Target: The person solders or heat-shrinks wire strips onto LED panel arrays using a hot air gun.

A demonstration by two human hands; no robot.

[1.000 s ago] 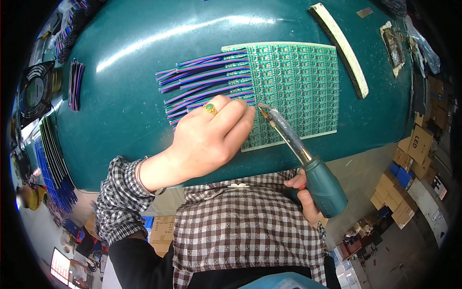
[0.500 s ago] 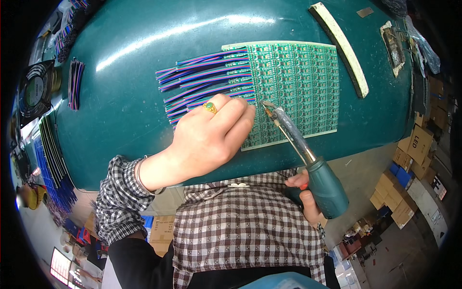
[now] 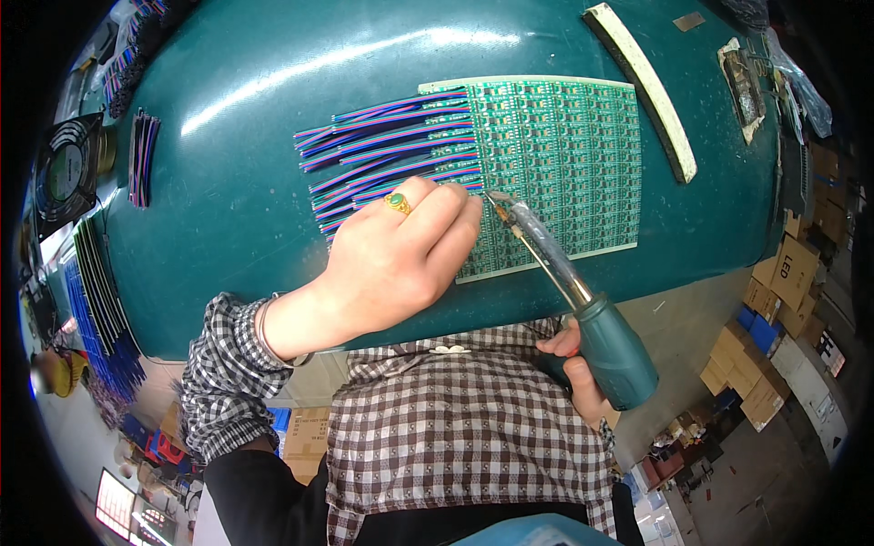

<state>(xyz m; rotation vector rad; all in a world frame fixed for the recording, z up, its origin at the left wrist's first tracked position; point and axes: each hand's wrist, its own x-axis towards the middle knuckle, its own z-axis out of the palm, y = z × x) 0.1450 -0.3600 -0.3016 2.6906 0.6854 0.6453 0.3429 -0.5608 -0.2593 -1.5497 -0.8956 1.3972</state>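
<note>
A green circuit board panel (image 3: 564, 164) of many small repeated units lies on the table. Multi-coloured flat ribbon wires (image 3: 391, 150) run leftward from its left part in a row. My left hand (image 3: 391, 255), wearing a ring, rests over the lower wires with fingers curled together; its fingertips and whatever they pinch are hidden. My right hand (image 3: 584, 382) is closed round the green handle of a soldering iron (image 3: 619, 350), partly hidden behind it. The iron slants up and left, its tip close to my left fingers at the wire ends on the board.
The green table mat (image 3: 237, 246) carries a long pale bar (image 3: 642, 91) right of the board and a worn block (image 3: 743, 91) beyond. Leftward are a small wire bundle (image 3: 143, 159), a fan (image 3: 71, 173) and more wires (image 3: 100, 318) at the table edge. Cardboard boxes (image 3: 746, 364) stand lower right.
The soldering iron has shifted slightly left, bringing its tip nearer to my left fingers. My left hand and the board have hardly moved.
</note>
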